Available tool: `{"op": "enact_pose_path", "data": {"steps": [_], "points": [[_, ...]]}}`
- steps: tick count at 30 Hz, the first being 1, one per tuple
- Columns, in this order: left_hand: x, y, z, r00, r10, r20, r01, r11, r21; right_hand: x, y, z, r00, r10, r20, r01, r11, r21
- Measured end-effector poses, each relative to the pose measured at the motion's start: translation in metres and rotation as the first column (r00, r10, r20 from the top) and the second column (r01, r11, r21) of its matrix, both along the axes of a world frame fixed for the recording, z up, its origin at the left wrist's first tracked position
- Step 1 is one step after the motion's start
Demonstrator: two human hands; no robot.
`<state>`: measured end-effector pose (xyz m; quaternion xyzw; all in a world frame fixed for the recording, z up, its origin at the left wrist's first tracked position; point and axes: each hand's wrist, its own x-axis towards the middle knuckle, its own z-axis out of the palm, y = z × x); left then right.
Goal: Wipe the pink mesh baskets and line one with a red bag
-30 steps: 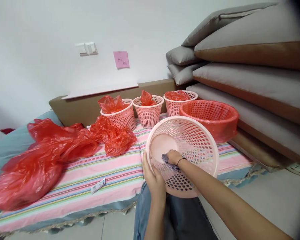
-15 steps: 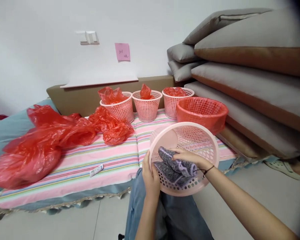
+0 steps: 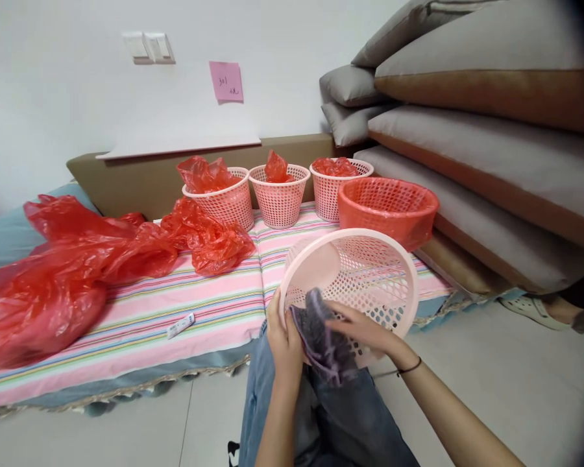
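Observation:
A pale pink perforated basket (image 3: 370,272) rests tilted on my lap, its opening toward me. My left hand (image 3: 285,340) grips its near-left rim, fingers wrapped over the edge. My right hand (image 3: 363,327) is closed on a grey and purple cloth (image 3: 321,337), pressing it against the near rim of the basket. The cloth hangs partly over the rim toward my jeans. A thin black band circles my right wrist.
A striped pink cover (image 3: 175,305) lies over a low platform. On it stand three small pink baskets (image 3: 278,194) with red bags inside, a wide red basket (image 3: 387,211), crumpled red plastic bags (image 3: 78,259) and a small white tube (image 3: 180,325). Grey cushions (image 3: 467,130) are stacked at right.
My right hand has drawn the cloth from deep inside the basket up to the near rim. The basket has tipped more toward me and the view has shifted left.

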<state>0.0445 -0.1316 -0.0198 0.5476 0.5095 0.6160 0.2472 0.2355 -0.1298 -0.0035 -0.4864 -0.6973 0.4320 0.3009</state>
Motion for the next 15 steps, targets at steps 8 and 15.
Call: {"op": "enact_pose_path", "data": {"steps": [8, 15], "points": [[-0.002, -0.003, -0.001, 0.996, -0.011, 0.087, 0.013, 1.0, -0.015, -0.026, -0.035, -0.025, 0.997, 0.072, 0.025, -0.073, 0.997, 0.029], [-0.007, -0.005, -0.014, 0.961, 0.066, 0.27, -0.045, 0.995, -0.085, -0.045, -0.056, -0.045, 0.974, 0.082, 0.211, -0.115, 0.982, 0.151]]}}
